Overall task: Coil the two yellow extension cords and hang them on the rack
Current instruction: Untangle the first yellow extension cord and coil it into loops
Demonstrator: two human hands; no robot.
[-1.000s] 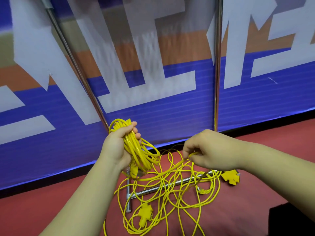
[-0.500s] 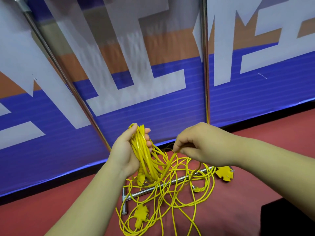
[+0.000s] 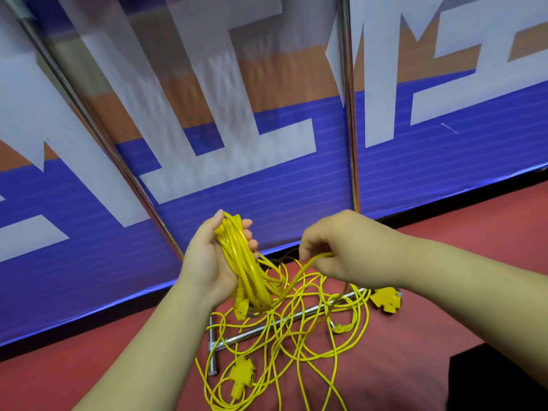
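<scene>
Coil of yellow cord (image 3: pixel 241 262) sits in the left hand (image 3: pixel 207 268), with thumb and fingers wrapped round the bundle of loops in a firm clasp. It is at the centre of view, above the floor. A yellow plug (image 3: pixel 239 305) hangs from the low end of the coil. Right hand (image 3: pixel 344 247), just right of the coil, pinches a single strand (image 3: pixel 305 268) between curled fingers and thumb. The strand runs down and left toward the bottom of the coil. The hands are near each other, not touching.

Below both hands, loose cord (image 3: pixel 296 345) lies tangled on the red floor (image 3: pixel 89 372), draped over a flat chrome bar (image 3: pixel 264 327). One socket block (image 3: pixel 241 375) lies at the near edge of the tangle. A second socket block (image 3: pixel 385 301) lies to the right, just past the bar's end. Which cord each belongs to, cannot tell.

On the far side stand two chrome poles: an upright pole (image 3: pixel 348 114) right of centre and a slanting pole (image 3: pixel 89 120) at left. Behind them is a blue, orange and white banner (image 3: pixel 296 188). A dark object (image 3: pixel 498 381) sits at the near right corner, unclear.
</scene>
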